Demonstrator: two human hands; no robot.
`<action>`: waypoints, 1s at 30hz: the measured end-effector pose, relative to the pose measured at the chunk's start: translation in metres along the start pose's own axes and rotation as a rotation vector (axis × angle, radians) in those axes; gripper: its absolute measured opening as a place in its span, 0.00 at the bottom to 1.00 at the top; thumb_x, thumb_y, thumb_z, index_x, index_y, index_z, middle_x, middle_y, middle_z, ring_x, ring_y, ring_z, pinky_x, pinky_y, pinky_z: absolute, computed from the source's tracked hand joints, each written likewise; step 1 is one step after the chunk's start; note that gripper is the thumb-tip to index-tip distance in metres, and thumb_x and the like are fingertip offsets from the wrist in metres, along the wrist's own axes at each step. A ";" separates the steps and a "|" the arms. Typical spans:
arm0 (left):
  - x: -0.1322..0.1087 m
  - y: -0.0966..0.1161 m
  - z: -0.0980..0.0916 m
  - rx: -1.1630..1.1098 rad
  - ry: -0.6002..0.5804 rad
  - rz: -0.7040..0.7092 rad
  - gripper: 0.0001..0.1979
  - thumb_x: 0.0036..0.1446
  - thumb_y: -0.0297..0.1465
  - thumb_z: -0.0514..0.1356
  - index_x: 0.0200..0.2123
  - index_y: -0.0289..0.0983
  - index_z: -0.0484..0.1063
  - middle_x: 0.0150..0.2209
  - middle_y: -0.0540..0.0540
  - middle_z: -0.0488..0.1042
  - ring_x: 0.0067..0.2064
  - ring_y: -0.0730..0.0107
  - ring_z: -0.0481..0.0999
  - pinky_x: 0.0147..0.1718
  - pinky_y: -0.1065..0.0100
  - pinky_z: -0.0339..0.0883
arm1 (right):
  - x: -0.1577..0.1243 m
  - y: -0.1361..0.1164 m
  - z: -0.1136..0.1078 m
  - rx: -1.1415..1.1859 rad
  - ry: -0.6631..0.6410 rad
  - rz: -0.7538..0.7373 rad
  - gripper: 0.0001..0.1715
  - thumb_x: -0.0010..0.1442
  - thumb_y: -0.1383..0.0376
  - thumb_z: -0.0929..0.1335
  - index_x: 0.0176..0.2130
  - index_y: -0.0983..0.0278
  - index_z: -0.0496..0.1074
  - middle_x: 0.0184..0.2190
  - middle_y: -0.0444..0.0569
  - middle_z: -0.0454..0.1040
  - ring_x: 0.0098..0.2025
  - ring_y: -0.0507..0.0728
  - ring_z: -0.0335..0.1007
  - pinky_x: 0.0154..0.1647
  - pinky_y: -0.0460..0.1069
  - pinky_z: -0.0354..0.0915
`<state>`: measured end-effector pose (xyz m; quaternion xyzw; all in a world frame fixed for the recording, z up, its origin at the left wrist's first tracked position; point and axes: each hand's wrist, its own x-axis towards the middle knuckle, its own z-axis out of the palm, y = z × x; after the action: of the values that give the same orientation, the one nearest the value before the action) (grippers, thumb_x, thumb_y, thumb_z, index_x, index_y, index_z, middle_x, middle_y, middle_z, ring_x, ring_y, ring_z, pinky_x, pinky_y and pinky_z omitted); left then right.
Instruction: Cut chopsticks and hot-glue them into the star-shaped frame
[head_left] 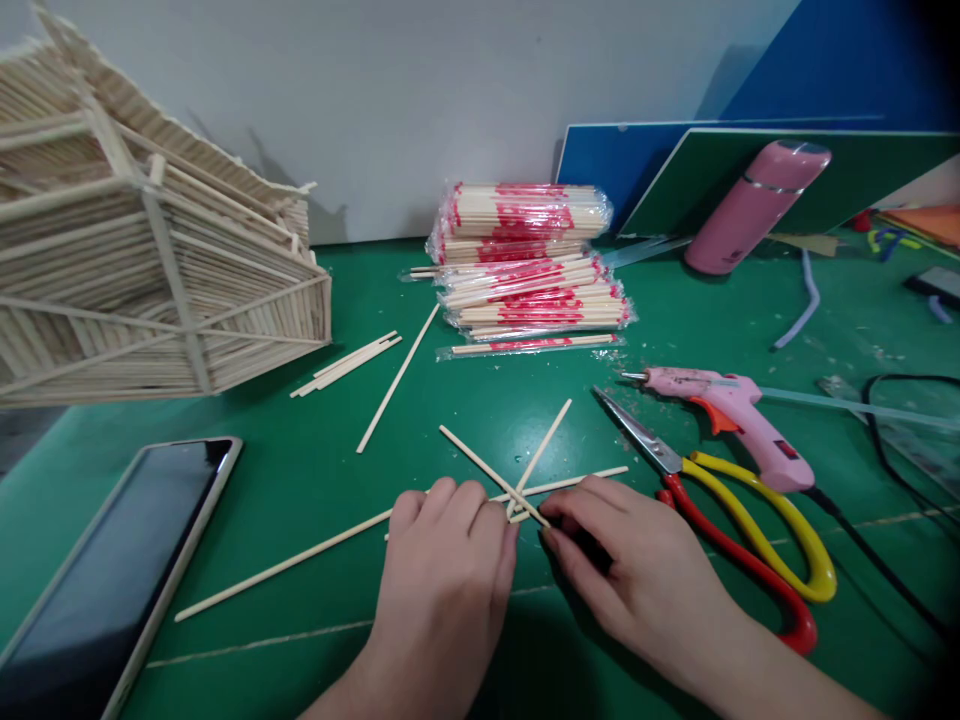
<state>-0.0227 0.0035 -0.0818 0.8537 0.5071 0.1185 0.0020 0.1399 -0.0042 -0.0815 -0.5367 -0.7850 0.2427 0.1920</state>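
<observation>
Low over the table, my left hand (450, 560) is closed, its knuckles up, over a long thin wooden stick (285, 565) that comes out on its left side. My right hand (637, 570) pinches the near end of a wooden chopstick (480, 465) between thumb and fingertips. This chopstick slants across another chopstick (547, 435) and a stick (585, 480) running toward the right. They cross in the gap between my hands. My left fingertips are hidden, so I cannot tell exactly how they grip, nor whether the pieces are joined.
At left stand a structure built of sticks (247, 320) and a phone or tablet (127, 570). Loose chopsticks (352, 362) lie behind my hands, before wrapped chopstick bundles (532, 290). Right are scissors (705, 490), a pink glue gun (742, 410) with its cord, and a pink flask (757, 205).
</observation>
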 end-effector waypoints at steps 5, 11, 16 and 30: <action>-0.002 0.000 0.001 -0.020 -0.029 -0.004 0.11 0.54 0.26 0.50 0.22 0.36 0.66 0.22 0.48 0.65 0.27 0.67 0.61 0.27 0.64 0.50 | 0.000 0.000 0.001 -0.013 -0.009 -0.017 0.10 0.58 0.66 0.59 0.30 0.62 0.67 0.27 0.46 0.67 0.30 0.53 0.63 0.31 0.46 0.59; -0.003 0.001 0.002 -0.027 -0.053 -0.014 0.09 0.52 0.24 0.51 0.22 0.37 0.65 0.23 0.47 0.64 0.27 0.66 0.61 0.27 0.63 0.52 | -0.001 0.002 0.002 0.003 -0.010 -0.027 0.10 0.58 0.66 0.58 0.31 0.62 0.67 0.27 0.46 0.66 0.30 0.52 0.63 0.30 0.47 0.59; -0.003 0.002 0.003 -0.024 -0.053 -0.022 0.09 0.53 0.25 0.51 0.22 0.37 0.65 0.23 0.47 0.64 0.27 0.66 0.61 0.27 0.64 0.52 | -0.001 0.002 0.002 0.000 -0.016 -0.023 0.10 0.59 0.66 0.58 0.30 0.62 0.67 0.27 0.46 0.66 0.30 0.53 0.63 0.31 0.47 0.59; -0.004 -0.001 0.004 -0.037 0.012 0.030 0.10 0.54 0.25 0.50 0.23 0.36 0.66 0.23 0.47 0.65 0.27 0.67 0.62 0.26 0.65 0.53 | 0.000 -0.001 0.001 -0.015 -0.021 -0.011 0.11 0.58 0.67 0.58 0.30 0.63 0.67 0.27 0.47 0.66 0.30 0.52 0.63 0.30 0.46 0.59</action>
<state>-0.0243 0.0007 -0.0862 0.8604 0.4918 0.1330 0.0131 0.1388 -0.0048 -0.0823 -0.5312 -0.7916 0.2413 0.1813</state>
